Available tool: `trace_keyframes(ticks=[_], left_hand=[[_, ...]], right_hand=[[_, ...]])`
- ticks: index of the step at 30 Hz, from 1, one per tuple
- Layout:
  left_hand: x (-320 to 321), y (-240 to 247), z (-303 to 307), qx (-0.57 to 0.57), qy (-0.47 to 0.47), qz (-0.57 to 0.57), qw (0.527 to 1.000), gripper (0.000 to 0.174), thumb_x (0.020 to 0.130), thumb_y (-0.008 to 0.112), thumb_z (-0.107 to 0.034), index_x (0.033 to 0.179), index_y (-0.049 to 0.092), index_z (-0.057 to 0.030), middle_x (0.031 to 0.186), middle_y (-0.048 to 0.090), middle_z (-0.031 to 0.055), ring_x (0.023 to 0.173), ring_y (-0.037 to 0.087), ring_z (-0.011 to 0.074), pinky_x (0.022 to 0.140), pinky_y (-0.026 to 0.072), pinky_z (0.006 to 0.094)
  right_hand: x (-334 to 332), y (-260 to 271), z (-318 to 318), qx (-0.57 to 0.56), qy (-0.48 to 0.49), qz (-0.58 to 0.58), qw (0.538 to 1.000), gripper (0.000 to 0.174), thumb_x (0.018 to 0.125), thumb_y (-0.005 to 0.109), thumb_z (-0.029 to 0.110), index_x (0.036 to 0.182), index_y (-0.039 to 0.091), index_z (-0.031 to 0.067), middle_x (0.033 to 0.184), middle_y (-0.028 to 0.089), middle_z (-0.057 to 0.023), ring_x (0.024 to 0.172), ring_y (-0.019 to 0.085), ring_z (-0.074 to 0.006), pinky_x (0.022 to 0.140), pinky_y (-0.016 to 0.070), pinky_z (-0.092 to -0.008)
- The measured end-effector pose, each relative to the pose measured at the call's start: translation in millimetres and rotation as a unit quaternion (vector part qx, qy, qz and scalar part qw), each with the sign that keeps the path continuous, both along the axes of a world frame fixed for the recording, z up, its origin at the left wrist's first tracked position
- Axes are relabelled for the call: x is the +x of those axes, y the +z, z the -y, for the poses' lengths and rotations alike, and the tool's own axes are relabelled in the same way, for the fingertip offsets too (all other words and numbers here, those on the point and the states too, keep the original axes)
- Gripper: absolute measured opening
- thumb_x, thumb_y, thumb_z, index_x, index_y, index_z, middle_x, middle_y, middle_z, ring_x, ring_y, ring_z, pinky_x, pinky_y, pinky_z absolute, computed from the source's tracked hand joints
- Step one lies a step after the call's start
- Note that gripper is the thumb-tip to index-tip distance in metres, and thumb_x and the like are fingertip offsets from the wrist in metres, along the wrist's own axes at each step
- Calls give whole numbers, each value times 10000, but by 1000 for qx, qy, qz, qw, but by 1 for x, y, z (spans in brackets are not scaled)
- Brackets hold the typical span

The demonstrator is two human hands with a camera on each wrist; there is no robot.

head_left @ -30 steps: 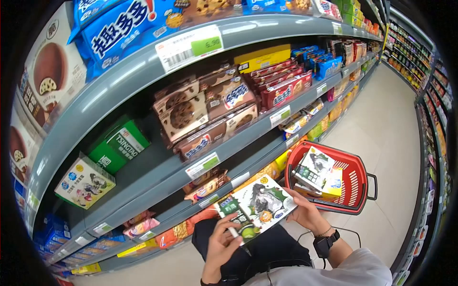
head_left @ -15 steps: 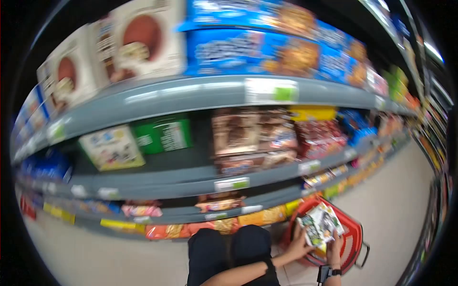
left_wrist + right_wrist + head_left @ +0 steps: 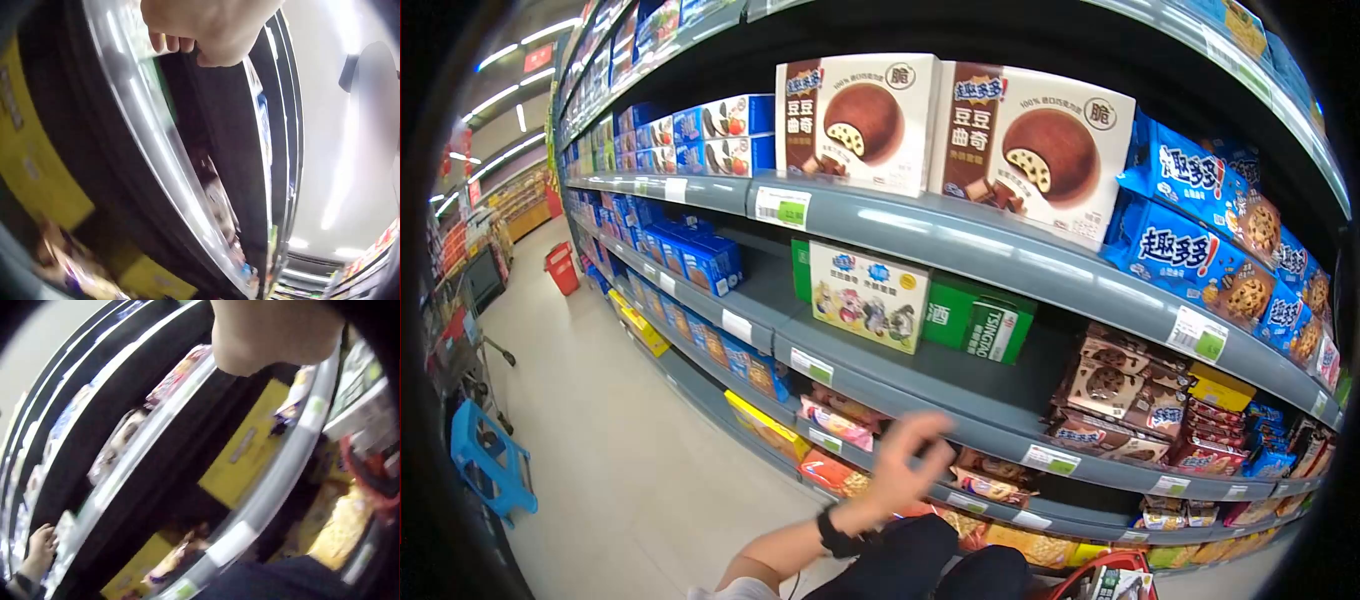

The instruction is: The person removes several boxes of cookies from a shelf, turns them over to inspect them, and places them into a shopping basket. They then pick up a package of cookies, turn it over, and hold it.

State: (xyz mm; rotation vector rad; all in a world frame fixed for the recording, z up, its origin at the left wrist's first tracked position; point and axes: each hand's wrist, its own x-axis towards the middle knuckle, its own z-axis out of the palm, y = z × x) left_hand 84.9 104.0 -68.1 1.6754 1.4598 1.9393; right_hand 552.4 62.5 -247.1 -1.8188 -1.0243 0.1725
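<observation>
My left hand is raised, blurred and empty, before the lower shelves, its fingers loosely bent. Above it in the head view, a white box with cartoon figures stands upright on the middle shelf, in front of green boxes. The left wrist view shows the left hand at its top. Part of my right hand appears in the right wrist view, its fingers hidden; the head view does not show it. A red basket at the bottom edge holds a white and green box.
Large white biscuit boxes and blue cookie packs fill the upper shelf. Brown packs lie further right. The grey shelf edge curves across. At the left are the aisle floor, a blue stool and another red basket.
The head view has swung left along the shelves. Both hands held a white and green box over the basket; the left hand is now empty before the shelves, and the right has left the head view.
</observation>
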Motion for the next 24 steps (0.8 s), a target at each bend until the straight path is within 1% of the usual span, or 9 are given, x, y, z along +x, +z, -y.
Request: trace_keyframes(ticks=[1,2,7,10,13,16,19,21,24], left_hand=[[-35,3,-10,41,104,3,994,276,824,616,-52,1096,577,-24,1064,579,106,969,560,226,858,447,337],[-65,15,-14,68,165,9,984,337,818,615,-51,1143,534,-16,1096,556,118,986,542,234,858,439,342],[-162,38,-42,85,310,-58,945,548,809,623,-96,1297,399,9,1191,481,183,1133,453,317,964,352,405],[-207,24,-64,18,356,-122,926,607,811,628,-152,1329,364,23,1210,476,219,1159,431,361,1000,302,438],[-223,18,-74,-97,341,-136,925,653,815,624,-225,1347,345,31,1221,478,237,1169,420,387,1021,253,460],[-220,24,-72,-131,308,-128,934,677,814,619,-264,1359,345,28,1218,524,230,1160,466,345,1026,223,450],[-214,33,-62,-160,289,-119,936,616,816,614,-243,1325,391,22,1232,545,226,1150,510,314,1028,217,432],[-210,34,-54,-105,247,-57,962,555,816,619,-202,1285,422,21,1231,545,225,1154,509,318,1008,269,430],[-190,32,-38,35,189,29,981,502,817,619,-76,1259,411,39,1209,538,205,1126,520,290,980,351,402]], right_hand=[[-31,23,-10,72,24,-235,969,476,921,561,121,1344,344,143,1264,493,-133,1197,481,-344,933,437,-568],[-62,41,-21,116,47,-270,955,442,899,575,116,1297,385,118,1248,494,-142,1182,484,-336,938,428,-537],[-218,123,-59,217,402,-159,875,300,784,644,90,1061,589,-12,1171,501,-187,1107,494,-299,965,386,-381],[-296,201,-72,205,538,39,817,354,791,625,64,1131,565,-18,1208,504,-192,1122,499,-314,967,384,-384],[-377,238,-106,257,588,137,755,533,805,667,140,1275,469,-14,1261,481,-228,1145,490,-333,969,383,-398],[-431,242,-135,233,577,135,771,647,827,660,180,1362,357,-17,1285,453,-257,1162,483,-333,960,398,-407],[-458,246,-141,83,630,2,772,744,844,649,176,1418,222,-28,1342,386,-254,1189,467,-327,962,412,-418],[-465,238,-135,140,633,-135,749,793,849,643,156,1444,147,-16,1347,364,-235,1195,461,-310,957,425,-420],[-445,244,-102,214,627,-89,744,766,850,628,111,1451,164,4,1331,315,-209,1201,442,-318,985,414,-425]])
